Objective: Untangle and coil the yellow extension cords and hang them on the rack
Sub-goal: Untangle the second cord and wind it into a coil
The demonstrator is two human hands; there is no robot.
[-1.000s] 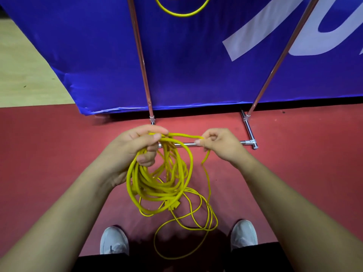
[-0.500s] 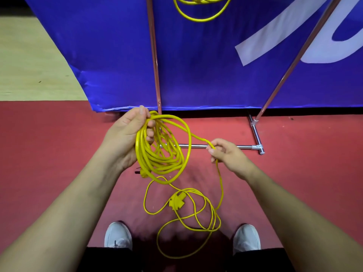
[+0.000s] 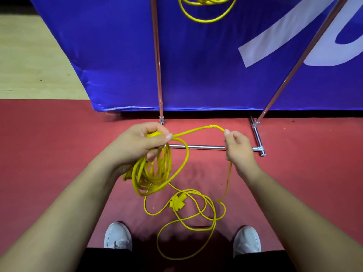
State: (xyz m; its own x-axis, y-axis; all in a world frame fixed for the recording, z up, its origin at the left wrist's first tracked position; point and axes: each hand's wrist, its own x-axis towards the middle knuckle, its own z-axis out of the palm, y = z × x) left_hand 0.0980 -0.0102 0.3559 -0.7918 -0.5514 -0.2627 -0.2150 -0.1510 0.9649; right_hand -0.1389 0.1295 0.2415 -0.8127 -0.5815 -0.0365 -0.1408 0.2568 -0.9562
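Note:
My left hand (image 3: 137,143) grips the top of a partly wound yellow extension cord coil (image 3: 153,173), whose loops hang below my fist. A strand runs from that hand to the right to my right hand (image 3: 236,147), which pinches it. From there the cord drops to loose loops (image 3: 196,214) on the red floor between my shoes, where the yellow socket end (image 3: 177,202) lies. Another coiled yellow cord (image 3: 206,8) hangs on the metal rack (image 3: 157,61) at the top edge.
The rack's base bar (image 3: 206,147) and right foot (image 3: 257,136) lie on the red floor (image 3: 59,154) just beyond my hands. A blue banner (image 3: 216,65) stands behind the rack's poles. My white shoes (image 3: 117,236) stand either side of the loose cord.
My left hand dropped lower with the coil. My right hand moved up and to the right, drawing out a longer strand between the hands. The floor loops shifted slightly.

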